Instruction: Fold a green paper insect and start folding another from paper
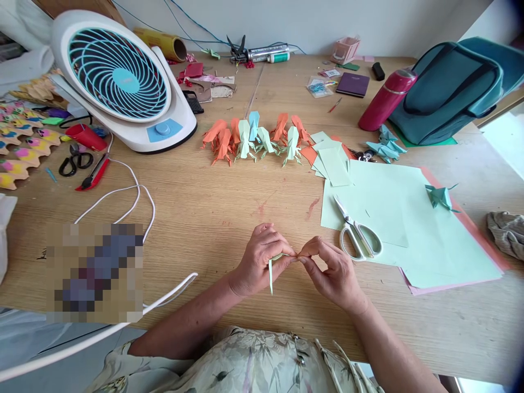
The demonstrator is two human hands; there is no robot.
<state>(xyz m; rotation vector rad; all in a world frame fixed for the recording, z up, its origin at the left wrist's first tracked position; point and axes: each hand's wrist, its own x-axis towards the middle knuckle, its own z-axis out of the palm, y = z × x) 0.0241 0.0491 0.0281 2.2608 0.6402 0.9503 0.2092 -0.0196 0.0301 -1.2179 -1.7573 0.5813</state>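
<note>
My left hand (262, 256) is closed around a small light green folded paper (271, 277), and a narrow strip of it hangs down below the fingers. Most of that paper is hidden by the hand. Thumb and forefinger of my right hand (333, 273) pinch together at its far end, touching the left fingertips. White-handled scissors (360, 240) lie partly spread on light green paper sheets (442, 256), right of my hands. Beyond them, orange, green and blue origami figures (245, 136) stand in a cluster, beside a pile of small cut green papers (333, 164).
A white fan (123, 82) stands at the back left, near black scissors (76, 161) and a red cutter (94, 174). White cable (167, 297) runs across the left side. At right are a red bottle (387, 101), a teal bag (450, 93) and a teal origami figure (441, 196).
</note>
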